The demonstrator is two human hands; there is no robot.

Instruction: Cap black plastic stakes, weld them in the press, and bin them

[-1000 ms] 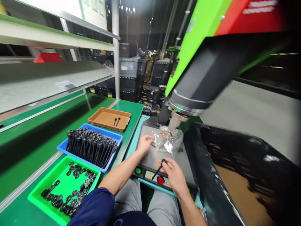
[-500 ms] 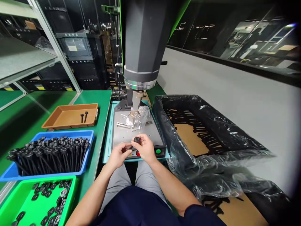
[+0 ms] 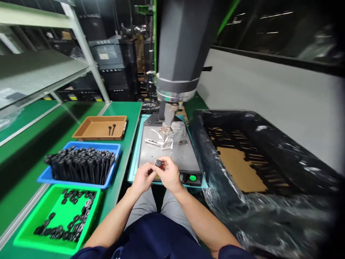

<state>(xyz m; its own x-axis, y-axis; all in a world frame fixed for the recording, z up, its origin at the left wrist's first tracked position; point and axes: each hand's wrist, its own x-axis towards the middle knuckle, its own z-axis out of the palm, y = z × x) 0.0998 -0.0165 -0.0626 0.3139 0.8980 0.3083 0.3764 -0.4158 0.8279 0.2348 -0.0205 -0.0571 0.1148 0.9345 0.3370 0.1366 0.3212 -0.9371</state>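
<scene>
Close together in front of the machine's base plate, my two hands work on one black part with a rounded head (image 3: 158, 163). My right hand (image 3: 170, 176) pinches it near the head with thumb and fingers. My left hand (image 3: 143, 177) is closed just below and to the left, its fingertips at the part's lower end. Most of the part's shaft is hidden by the fingers. Ahead of the hands, clear plastic film (image 3: 178, 131) covers the fixture under the machine's pale tool head (image 3: 170, 113).
Left on the green bench stand a brown tray (image 3: 81, 133) with two black parts, a blue tray (image 3: 116, 158) packed with long black parts, and a green tray (image 3: 24, 237) of small black pieces. A film-lined bin (image 3: 212, 180) stands right. A green button (image 3: 192, 178) is near my right hand.
The view has turned left, so trays and machine appear further right. My hands have drawn closer together around the black part, which both still hold.
</scene>
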